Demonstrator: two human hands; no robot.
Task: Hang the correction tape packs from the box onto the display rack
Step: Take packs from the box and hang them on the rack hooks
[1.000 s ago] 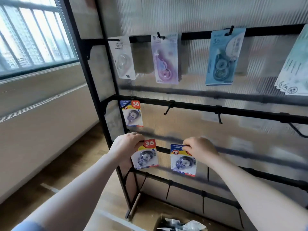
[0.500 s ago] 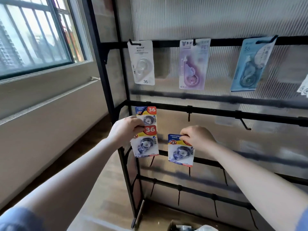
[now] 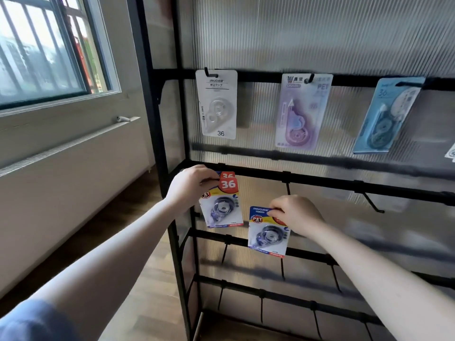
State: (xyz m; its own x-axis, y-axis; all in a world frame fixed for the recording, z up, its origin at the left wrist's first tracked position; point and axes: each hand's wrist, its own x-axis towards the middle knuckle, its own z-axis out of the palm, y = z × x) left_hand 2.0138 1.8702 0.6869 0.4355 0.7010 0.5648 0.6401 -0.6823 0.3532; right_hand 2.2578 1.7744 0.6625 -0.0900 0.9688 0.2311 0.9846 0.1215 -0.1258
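Observation:
My left hand (image 3: 192, 187) pinches the top of a blue-and-yellow correction tape pack (image 3: 222, 205) and holds it against the second bar of the black display rack (image 3: 320, 179), right over another "36" pack (image 3: 227, 174) hanging there. A second pack of the same kind (image 3: 267, 233) hangs from the fingers of my right hand (image 3: 294, 216), lower and to the right, in front of the rack. The box is out of view.
Three packs hang on the top bar: white (image 3: 218, 104), purple (image 3: 301, 112) and light blue (image 3: 384, 116). Empty hooks (image 3: 374, 204) stick out from the second and lower bars. A window (image 3: 49, 50) and a wall stand to the left, wooden floor below.
Both hands have risen with their packs. The left pack has moved up from below the hanging "36" pack until it covers it at the second bar. The view has tilted up and the box has dropped out of sight.

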